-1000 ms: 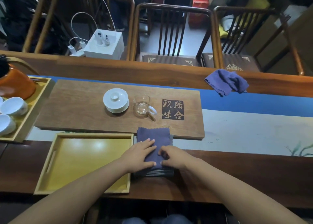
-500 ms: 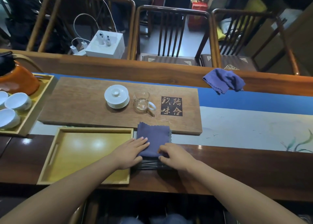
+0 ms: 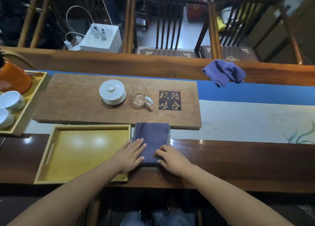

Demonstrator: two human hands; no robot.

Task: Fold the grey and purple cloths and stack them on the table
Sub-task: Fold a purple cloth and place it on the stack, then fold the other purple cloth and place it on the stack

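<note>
**Both hands flat on the folded grey cloth**

Two bare forearms reach in from the near edge and converge on the grey cloth, which lies folded into an upright rectangle on the dark wooden table. The left hand rests palm down on the cloth's left side, fingers straight and slightly spread, pointing away and to the right. The right hand presses the cloth's near right corner, fingers bent a little, tips on the fabric. Just left of the cloth sits a yellow tray. Beyond the cloth lies a wooden board carrying a white lidded cup and a glass pitcher. Far right of the cloth, at the table's far edge, the purple cloth lies crumpled.
</note>
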